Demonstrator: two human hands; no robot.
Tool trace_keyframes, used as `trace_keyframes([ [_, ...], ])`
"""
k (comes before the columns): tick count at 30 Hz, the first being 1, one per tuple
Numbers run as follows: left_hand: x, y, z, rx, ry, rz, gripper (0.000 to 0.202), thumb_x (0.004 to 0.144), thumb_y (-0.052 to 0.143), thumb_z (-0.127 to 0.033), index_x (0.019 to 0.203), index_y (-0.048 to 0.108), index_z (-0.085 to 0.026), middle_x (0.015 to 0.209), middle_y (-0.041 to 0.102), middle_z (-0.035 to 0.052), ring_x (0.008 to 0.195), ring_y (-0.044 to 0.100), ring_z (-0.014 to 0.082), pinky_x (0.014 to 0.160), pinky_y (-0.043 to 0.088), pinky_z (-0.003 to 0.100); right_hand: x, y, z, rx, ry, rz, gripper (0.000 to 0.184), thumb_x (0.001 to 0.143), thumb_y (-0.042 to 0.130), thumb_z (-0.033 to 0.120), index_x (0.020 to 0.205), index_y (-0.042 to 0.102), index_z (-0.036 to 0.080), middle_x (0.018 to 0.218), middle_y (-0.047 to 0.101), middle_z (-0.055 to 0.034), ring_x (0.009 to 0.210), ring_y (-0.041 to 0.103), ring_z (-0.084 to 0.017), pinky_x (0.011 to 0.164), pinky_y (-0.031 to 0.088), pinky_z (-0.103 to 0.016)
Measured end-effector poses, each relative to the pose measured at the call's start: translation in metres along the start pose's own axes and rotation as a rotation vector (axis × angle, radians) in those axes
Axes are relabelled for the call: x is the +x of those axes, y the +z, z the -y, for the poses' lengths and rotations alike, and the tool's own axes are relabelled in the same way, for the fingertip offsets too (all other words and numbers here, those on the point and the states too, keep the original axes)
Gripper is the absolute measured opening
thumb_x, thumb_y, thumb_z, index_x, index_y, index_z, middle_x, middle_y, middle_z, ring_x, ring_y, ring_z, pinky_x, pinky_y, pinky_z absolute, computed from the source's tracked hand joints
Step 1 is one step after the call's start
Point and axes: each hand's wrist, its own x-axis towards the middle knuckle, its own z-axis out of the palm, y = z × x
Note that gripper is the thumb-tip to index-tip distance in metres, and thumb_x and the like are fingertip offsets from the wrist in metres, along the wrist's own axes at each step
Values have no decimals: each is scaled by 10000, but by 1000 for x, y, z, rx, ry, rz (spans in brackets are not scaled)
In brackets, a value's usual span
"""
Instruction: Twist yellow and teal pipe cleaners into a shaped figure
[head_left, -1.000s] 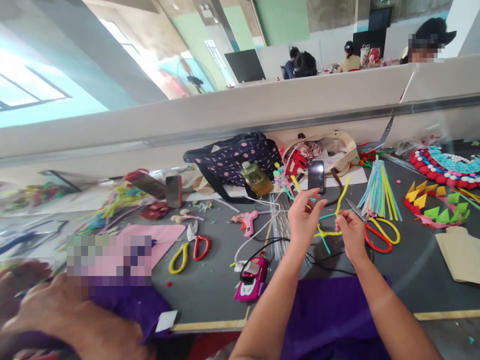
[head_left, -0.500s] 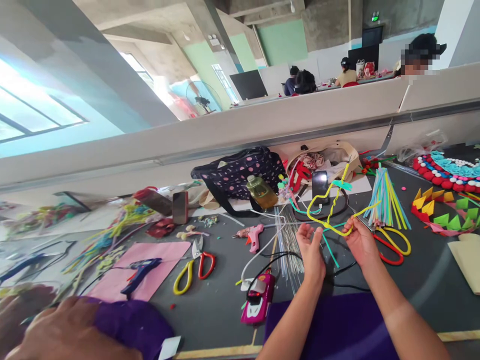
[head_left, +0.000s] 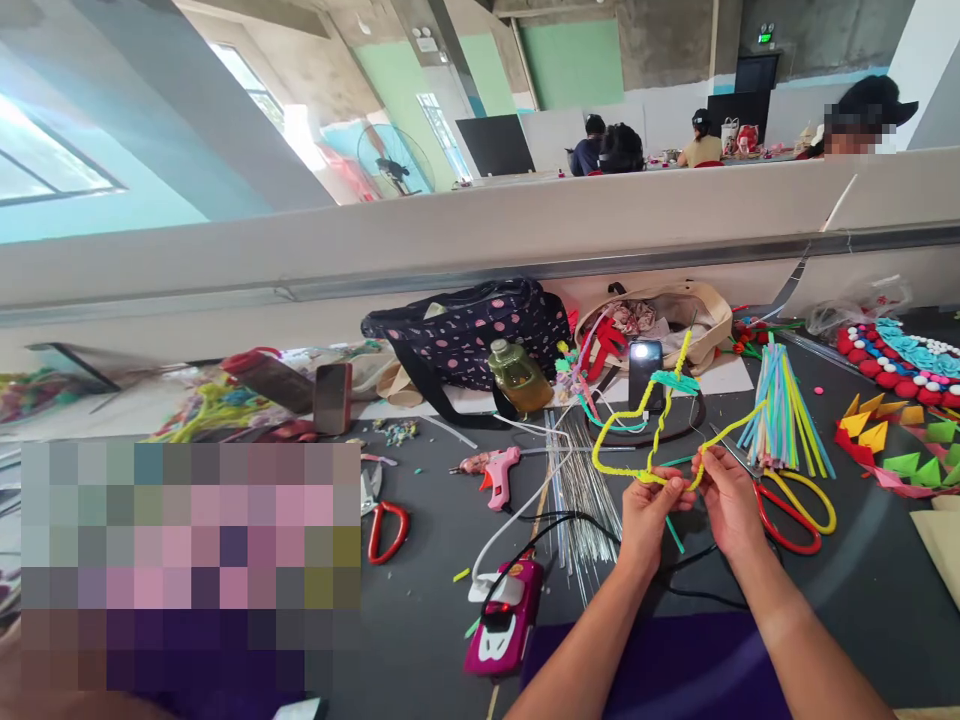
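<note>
Both hands hold a yellow pipe-cleaner shape [head_left: 654,425] above the dark table [head_left: 427,590]. My left hand [head_left: 651,508] pinches its bottom loop from the left, and my right hand [head_left: 726,495] pinches the same loop from the right, fingers closed. The yellow wire rises in a twisted stem with a small teal piece [head_left: 675,381] near the top. A teal pipe cleaner [head_left: 673,532] lies under my hands. A bundle of thin metal wires [head_left: 579,485] lies just left of my left hand.
Red and yellow scissors [head_left: 795,510] lie right of my hands beside a bundle of coloured pipe cleaners [head_left: 780,405]. A pink glue gun [head_left: 491,468], a pink toy car [head_left: 504,620], a phone [head_left: 645,375], a bottle [head_left: 516,378] and a spotted bag [head_left: 469,335] are around. People sit beyond the partition.
My left hand has closed onto the bottom loop of the yellow shape, next to my right hand. The camera shifted slightly; the neighbour's hand at lower left is now out of view.
</note>
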Motion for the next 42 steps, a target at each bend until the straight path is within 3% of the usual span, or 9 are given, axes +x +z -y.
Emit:
trace_keyframes([
  [6, 2, -7, -7, 21, 3, 37, 399, 669, 803, -399, 896, 643, -112, 703, 687, 32, 556, 638, 125, 570, 515, 240, 4, -9, 2, -223, -110, -106, 330, 638, 821, 409, 844, 705, 179, 781, 710, -15, 640, 574, -106, 569, 418, -209],
  [14, 3, -7, -8, 27, 16, 60, 406, 668, 797, -401, 908, 630, -120, 710, 671, 23, 551, 616, 110, 539, 488, 221, 5, -8, 4, -278, -129, -148, 328, 588, 835, 387, 796, 702, 169, 743, 713, -20, 576, 550, -91, 495, 394, -191],
  [20, 10, -13, -10, -8, 133, 10, 541, 771, 709, -434, 1191, 515, -154, 702, 665, 3, 509, 590, 106, 488, 469, 207, 2, -10, 3, -271, -96, -111, 302, 606, 824, 370, 810, 701, 184, 745, 696, -4, 588, 566, -91, 475, 406, -176],
  [23, 13, -17, -12, -25, 144, 6, 578, 794, 677, -466, 1243, 482, -159, 665, 655, -5, 470, 576, 105, 468, 461, 203, -2, -8, 3, -312, -120, -98, 306, 619, 812, 387, 817, 702, 181, 752, 699, -11, 580, 571, -99, 462, 407, -189],
  [29, 12, -16, -15, -130, 38, 67, 525, 723, 752, -458, 1107, 587, -140, 714, 651, 5, 501, 583, 96, 489, 497, 212, -4, -5, 7, -306, -158, -99, 301, 624, 809, 387, 805, 699, 173, 722, 685, -14, 542, 543, -91, 443, 395, -189],
  [36, 3, -6, -12, -177, -193, 268, 414, 650, 828, -350, 947, 668, -108, 808, 700, 75, 665, 675, 163, 564, 554, 249, -7, -6, 6, -315, -116, -35, 251, 634, 813, 359, 783, 710, 185, 694, 661, 7, 589, 568, -116, 526, 437, -227],
  [42, 3, -6, -8, -271, -237, 203, 360, 601, 859, -293, 862, 712, -94, 685, 668, 28, 551, 599, 85, 535, 520, 201, -14, 0, -1, -356, -103, 23, 238, 643, 809, 351, 786, 719, 184, 732, 681, 0, 613, 571, -123, 571, 439, -245],
])
